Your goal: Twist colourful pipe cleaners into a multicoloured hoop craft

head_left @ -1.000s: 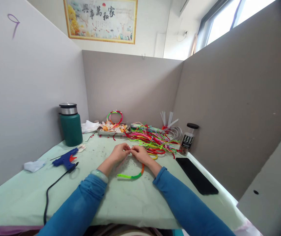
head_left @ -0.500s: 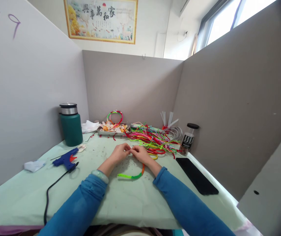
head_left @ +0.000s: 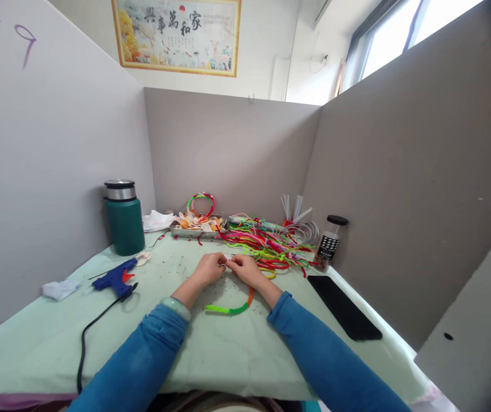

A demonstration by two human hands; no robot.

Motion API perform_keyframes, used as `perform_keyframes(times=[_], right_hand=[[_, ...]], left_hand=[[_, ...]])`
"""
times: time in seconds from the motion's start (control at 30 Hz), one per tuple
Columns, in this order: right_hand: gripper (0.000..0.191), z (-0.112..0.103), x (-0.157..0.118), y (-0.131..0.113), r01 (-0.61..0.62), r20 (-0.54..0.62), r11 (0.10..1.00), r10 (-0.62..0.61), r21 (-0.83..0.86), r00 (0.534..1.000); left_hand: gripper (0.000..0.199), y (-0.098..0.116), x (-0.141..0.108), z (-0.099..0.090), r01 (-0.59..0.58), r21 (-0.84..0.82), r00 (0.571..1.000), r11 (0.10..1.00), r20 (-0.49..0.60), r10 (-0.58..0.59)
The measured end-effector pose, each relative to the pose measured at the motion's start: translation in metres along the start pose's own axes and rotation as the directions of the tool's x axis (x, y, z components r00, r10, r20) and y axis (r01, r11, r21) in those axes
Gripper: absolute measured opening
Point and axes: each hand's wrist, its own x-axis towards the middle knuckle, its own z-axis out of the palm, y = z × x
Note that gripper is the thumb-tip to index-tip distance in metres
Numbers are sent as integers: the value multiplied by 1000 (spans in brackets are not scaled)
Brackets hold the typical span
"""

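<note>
My left hand (head_left: 210, 268) and my right hand (head_left: 246, 270) meet above the middle of the table, fingertips pinched close together. Between them shows a small whitish piece (head_left: 228, 258), too small to name. A curved fuzzy strip (head_left: 239, 309), orange, dark green and bright green, lies on the cloth below my hands; its upper end goes out of sight under my right hand. Just beyond my hands spreads a heap of colourful pipe cleaners (head_left: 266, 240).
A blue glue gun (head_left: 114, 278) with a black cord lies left, near a green bottle (head_left: 124, 223). At the back sit a metal tray (head_left: 198, 234) of small cutouts and a fuzzy ring (head_left: 201, 197). On the right are a lidded jar (head_left: 329, 243) and a black phone (head_left: 343, 306).
Both hands stay nearly in place, with my left hand slightly lower. The whitish piece between the fingertips shows more now. The curved strip has barely shifted.
</note>
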Motion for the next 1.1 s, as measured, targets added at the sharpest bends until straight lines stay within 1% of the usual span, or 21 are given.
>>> perform_keyframes(times=[0.1, 0.23, 0.37, 0.47, 0.57, 0.67, 0.8, 0.87, 1.0, 1.1], right_hand=[[22, 0, 0, 1, -5, 5, 1000, 4, 13, 1000], [22, -1, 0, 0, -3, 3, 1000, 3, 19, 1000], [21, -2, -1, -1, 4, 0, 1000, -4, 10, 1000], [22, -2, -1, -2, 4, 1, 1000, -4, 13, 1000], [22, -2, -1, -2, 5, 4, 1000, -5, 9, 1000], [23, -3, -2, -4, 7, 5, 1000, -7, 9, 1000], [23, -4, -2, -5, 18, 4, 1000, -18, 14, 1000], [23, -4, -2, -5, 18, 5, 1000, -18, 20, 1000], [23, -3, -2, -4, 10, 6, 999, -10, 31, 1000], [23, -3, -2, -2, 20, 7, 999, -20, 33, 1000]], left_hand=[[16, 0, 0, -1, 4, 8, 1000, 1000, -11, -4], [10, 2, -2, -3, 60, -11, 997, 998, -41, -60], [14, 3, -3, -4, 95, -23, 994, 995, -42, -96], [16, 1, -2, -2, 82, -39, 996, 996, -16, -82], [15, -1, 0, -1, 73, -86, 997, 994, 5, -73], [15, 0, 0, -3, 80, -133, 997, 988, -10, -82], [14, 1, 0, -3, 61, -175, 998, 983, -23, -66], [17, 1, 0, -2, 87, -210, 996, 974, -6, -90], [24, -2, 2, 1, 174, -324, 985, 930, 57, -164], [24, -4, 3, 2, 181, -369, 984, 912, 59, -171]])
